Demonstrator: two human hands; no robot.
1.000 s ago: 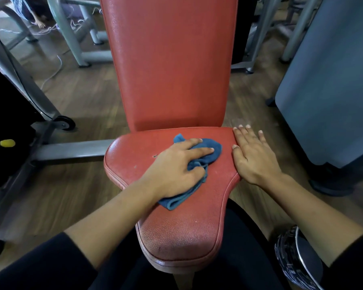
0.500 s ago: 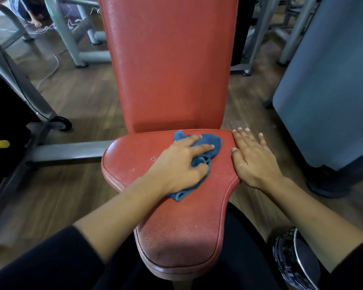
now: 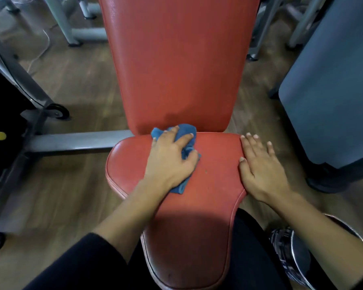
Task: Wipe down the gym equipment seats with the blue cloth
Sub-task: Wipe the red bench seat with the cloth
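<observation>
A red padded seat (image 3: 214, 185) with an upright red backrest (image 3: 176, 65) fills the middle of the view. My left hand (image 3: 170, 160) presses a crumpled blue cloth (image 3: 187, 132) onto the rear left part of the seat, close to the foot of the backrest, with its fingers curled into the fabric. Most of the cloth is hidden under that hand; a tail of it shows near my wrist. My right hand (image 3: 260, 170) rests flat on the seat's right edge with fingers straight.
A grey metal frame bar (image 3: 76, 141) and a small wheel (image 3: 57, 111) lie left of the seat on the wooden floor. A large grey-blue panel (image 3: 331, 91) stands at the right. A dark round object with a metal rim (image 3: 296, 258) sits at lower right.
My left hand has slid the cloth leftward and back along the seat toward the backrest. My right hand has stayed flat on the right edge.
</observation>
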